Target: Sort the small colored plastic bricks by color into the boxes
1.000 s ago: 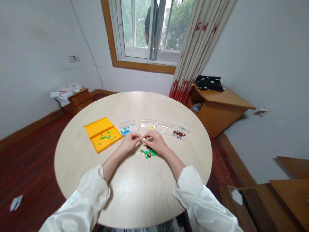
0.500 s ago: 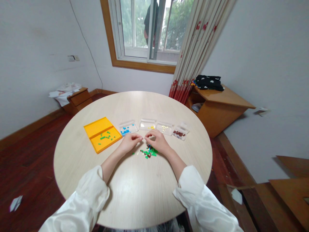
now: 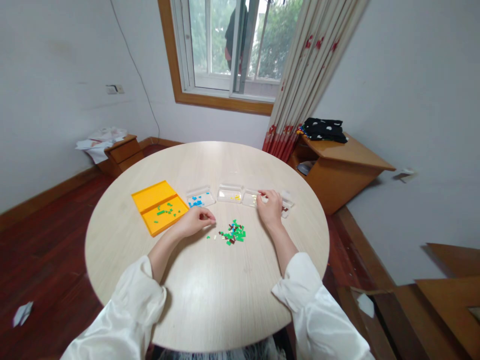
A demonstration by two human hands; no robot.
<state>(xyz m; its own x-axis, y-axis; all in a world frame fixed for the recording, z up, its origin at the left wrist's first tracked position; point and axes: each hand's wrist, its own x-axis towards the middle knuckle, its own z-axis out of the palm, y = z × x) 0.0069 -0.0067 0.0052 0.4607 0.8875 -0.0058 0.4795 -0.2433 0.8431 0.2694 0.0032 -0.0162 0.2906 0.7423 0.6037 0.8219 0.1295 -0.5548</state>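
Note:
My left hand (image 3: 195, 221) is closed in a pinch just over the table, right of the yellow case. Whatever sits between its fingertips, if anything, is too small to make out. My right hand (image 3: 270, 207), also pinched, hovers over the clear box of cream pieces (image 3: 249, 198) and partly covers the clear box of brown pieces (image 3: 287, 205). Its fingertips may hold something tiny; I cannot tell. Between the hands lies a loose pile of small building bricks (image 3: 234, 233), mostly green with some brown, blue and cream.
An open yellow case (image 3: 155, 197) with several green bricks lies at the left. Clear boxes with blue pieces (image 3: 200, 197) and yellow pieces (image 3: 230, 193) line the back. All stand on a round wooden table (image 3: 202, 300). Beyond are a window and a side cabinet (image 3: 356, 155).
My hands have parted. The right hand has moved right and away from me, from above the brick pile to the clear boxes. My left hand has shifted slightly left, and the pile is uncovered.

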